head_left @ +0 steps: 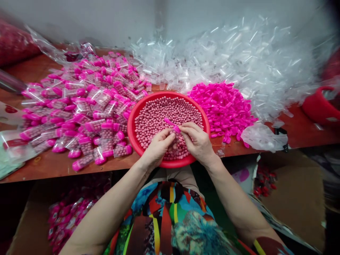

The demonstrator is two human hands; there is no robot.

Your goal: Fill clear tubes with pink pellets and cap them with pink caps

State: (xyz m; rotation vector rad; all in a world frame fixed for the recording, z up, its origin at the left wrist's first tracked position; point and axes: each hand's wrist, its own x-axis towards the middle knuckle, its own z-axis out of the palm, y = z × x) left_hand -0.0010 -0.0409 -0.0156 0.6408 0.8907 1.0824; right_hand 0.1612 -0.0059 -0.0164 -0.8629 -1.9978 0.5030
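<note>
Over a red basin (131, 136) of small pink beads (159, 113), my two hands meet at one small item. My left hand (158, 145) is closed around a clear plastic bottle, mostly hidden by the fingers. At the bottle's top sits a bright pink flip cap (176, 129), its lid swung out to the upper left. The fingertips of my right hand (196, 141) pinch this cap from the right. Whether the cap is fully seated I cannot tell.
Left of the basin lies a heap of bead-filled bottles with pink caps (92, 102). Loose pink caps (223, 109) are piled to the right, before clear empty bottles (239, 56). A plastic bag (265, 137) and red container (322, 109) stand farther right. Cardboard boxes (294, 198) sit below the table.
</note>
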